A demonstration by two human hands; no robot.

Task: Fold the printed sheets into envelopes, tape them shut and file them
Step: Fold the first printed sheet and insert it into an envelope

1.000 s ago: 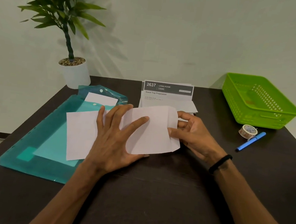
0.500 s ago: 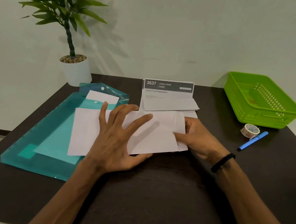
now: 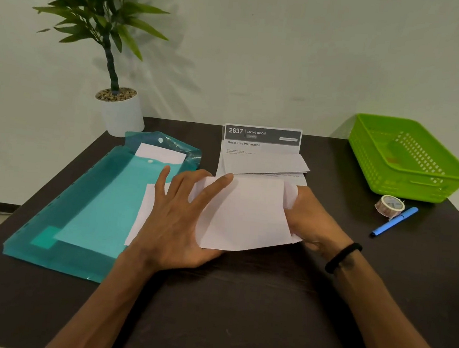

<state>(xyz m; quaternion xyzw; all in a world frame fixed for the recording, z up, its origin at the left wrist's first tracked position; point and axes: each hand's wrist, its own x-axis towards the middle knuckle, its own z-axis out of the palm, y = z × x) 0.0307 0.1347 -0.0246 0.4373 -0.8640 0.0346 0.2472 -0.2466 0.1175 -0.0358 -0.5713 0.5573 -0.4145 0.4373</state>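
On the dark table (image 3: 237, 315), the left hand (image 3: 179, 219) presses the sheet (image 3: 246, 217) flat.

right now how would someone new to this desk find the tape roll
Start at the green basket at the desk's far right. Just in front of its near edge lies the tape roll, touching the blue pen. It is the only small ring there, pale with a printed pattern.
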